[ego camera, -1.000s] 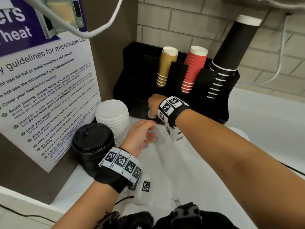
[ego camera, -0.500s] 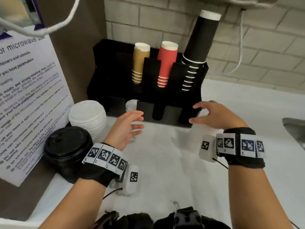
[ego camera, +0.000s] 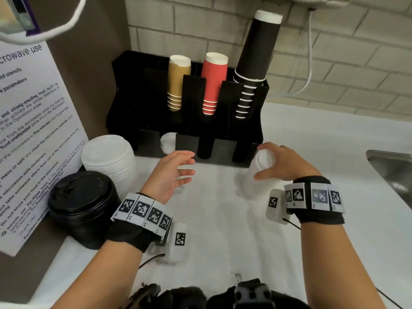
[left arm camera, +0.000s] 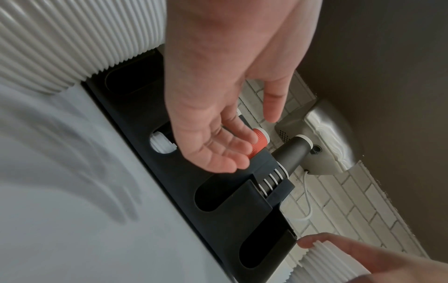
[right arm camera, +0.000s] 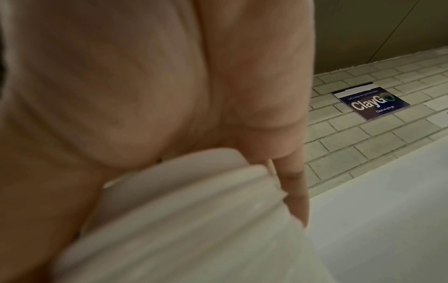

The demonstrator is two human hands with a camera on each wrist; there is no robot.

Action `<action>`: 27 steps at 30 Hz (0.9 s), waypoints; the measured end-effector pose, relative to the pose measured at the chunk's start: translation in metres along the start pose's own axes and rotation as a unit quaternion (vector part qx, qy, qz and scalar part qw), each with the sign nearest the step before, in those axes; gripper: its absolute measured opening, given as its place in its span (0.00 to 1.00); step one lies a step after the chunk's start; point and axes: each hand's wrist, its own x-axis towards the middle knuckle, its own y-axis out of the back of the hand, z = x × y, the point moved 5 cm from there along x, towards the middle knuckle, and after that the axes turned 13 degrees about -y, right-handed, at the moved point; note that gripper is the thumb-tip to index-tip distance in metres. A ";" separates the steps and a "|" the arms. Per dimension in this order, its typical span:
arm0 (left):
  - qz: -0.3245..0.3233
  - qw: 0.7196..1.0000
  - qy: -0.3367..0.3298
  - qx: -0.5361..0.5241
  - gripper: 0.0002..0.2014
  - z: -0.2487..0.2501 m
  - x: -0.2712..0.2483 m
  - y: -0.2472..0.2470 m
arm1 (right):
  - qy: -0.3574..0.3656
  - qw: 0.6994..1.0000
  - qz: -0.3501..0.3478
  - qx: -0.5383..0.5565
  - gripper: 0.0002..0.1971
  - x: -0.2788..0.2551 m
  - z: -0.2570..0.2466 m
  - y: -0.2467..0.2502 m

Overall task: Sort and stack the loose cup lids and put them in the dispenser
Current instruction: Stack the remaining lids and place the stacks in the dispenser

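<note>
White counter (ego camera: 223, 230) against a brick wall. Left to right: black lid stack (ego camera: 82, 197); large white lid stack (ego camera: 109, 157); dispenser (ego camera: 185, 143), a few lids in its left slot; left hand (ego camera: 171, 172), fingers spread, empty; right hand (ego camera: 283, 163) gripping a small white lid stack (ego camera: 260, 172) beside the dispenser's right end. Risk: one-handed squeeze could buckle the stack, scattering lids.

Black wristbands (ego camera: 127, 233) carry white square-coded tags (ego camera: 314, 198) and white camera pods (ego camera: 275, 206), thin black cables trailing.

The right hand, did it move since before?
Yes. The right hand left the slot under the tan cups, swung right past the dispenser and now holds a white lid stack beside its right end.
</note>
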 end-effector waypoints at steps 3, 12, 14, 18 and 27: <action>-0.013 1.000 -0.005 0.012 0.06 0.002 -0.002 -0.002 | 0.012 0.999 0.034 -0.009 0.41 -0.006 -0.005 0.010; -0.177 0.977 -0.041 -0.116 0.31 0.015 -0.014 -0.044 | 0.319 0.928 -0.055 0.183 0.39 -0.061 -0.107 -0.008; -0.156 0.975 -0.058 -0.150 0.33 0.018 -0.012 -0.041 | 0.321 0.922 -0.069 0.206 0.38 -0.061 -0.115 -0.018; -0.139 0.976 -0.082 -0.144 0.33 0.021 -0.010 -0.028 | 0.333 0.916 -0.070 0.215 0.34 -0.059 -0.119 -0.021; -0.115 0.979 -0.117 -0.123 0.42 0.029 -0.010 -0.022 | 0.363 0.896 -0.085 0.242 0.38 -0.064 -0.126 -0.019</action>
